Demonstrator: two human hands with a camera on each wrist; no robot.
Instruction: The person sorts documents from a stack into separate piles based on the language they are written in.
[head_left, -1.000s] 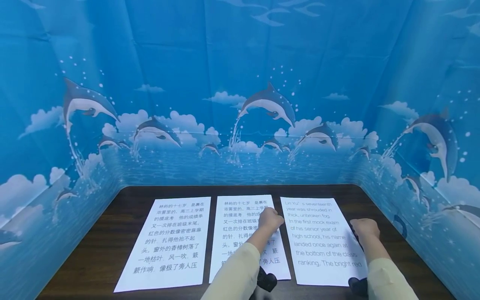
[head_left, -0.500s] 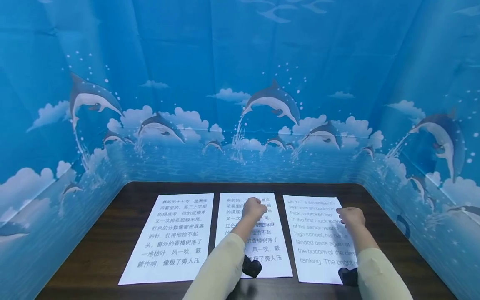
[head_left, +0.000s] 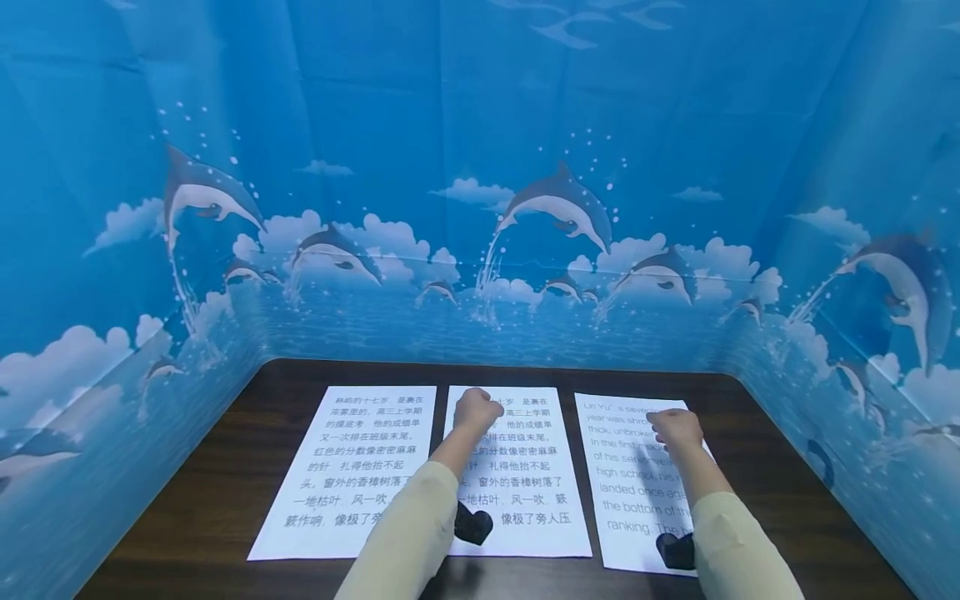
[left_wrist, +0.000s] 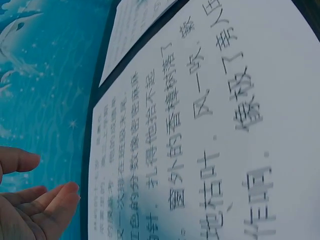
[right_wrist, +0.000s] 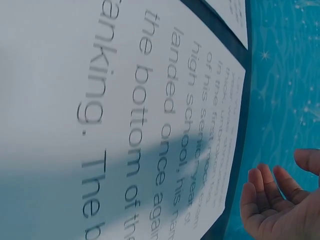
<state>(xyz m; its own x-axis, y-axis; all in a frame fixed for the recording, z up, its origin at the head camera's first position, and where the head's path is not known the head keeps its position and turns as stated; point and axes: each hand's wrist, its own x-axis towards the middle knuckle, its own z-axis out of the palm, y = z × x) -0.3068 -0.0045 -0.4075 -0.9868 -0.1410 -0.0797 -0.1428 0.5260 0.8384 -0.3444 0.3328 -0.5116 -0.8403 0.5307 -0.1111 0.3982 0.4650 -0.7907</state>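
Observation:
Three white printed sheets of paper lie side by side. The left sheet (head_left: 352, 454) and middle sheet (head_left: 532, 467) bear Chinese text; the right sheet (head_left: 626, 487) bears English text. My left hand (head_left: 476, 410) hovers over the upper left of the middle sheet, holding nothing. In the left wrist view its fingers (left_wrist: 55, 207) are loosely bent, with the thumb apart. Over the upper right of the English sheet is my right hand (head_left: 677, 428), also without anything in it. The right wrist view shows its relaxed fingers (right_wrist: 270, 190) apart from the paper.
The sheets lie on a dark brown wooden table (head_left: 202, 492). A blue curtain (head_left: 375, 125) printed with dolphins and clouds encloses its back and sides. Black wrist devices (head_left: 472, 525) hang beneath both pale yellow sleeves (head_left: 408, 533).
Both hands have moved left: the left one from the middle sheet's right edge to its upper left, the right one from the English sheet's edge inward. The head view has shifted slightly.

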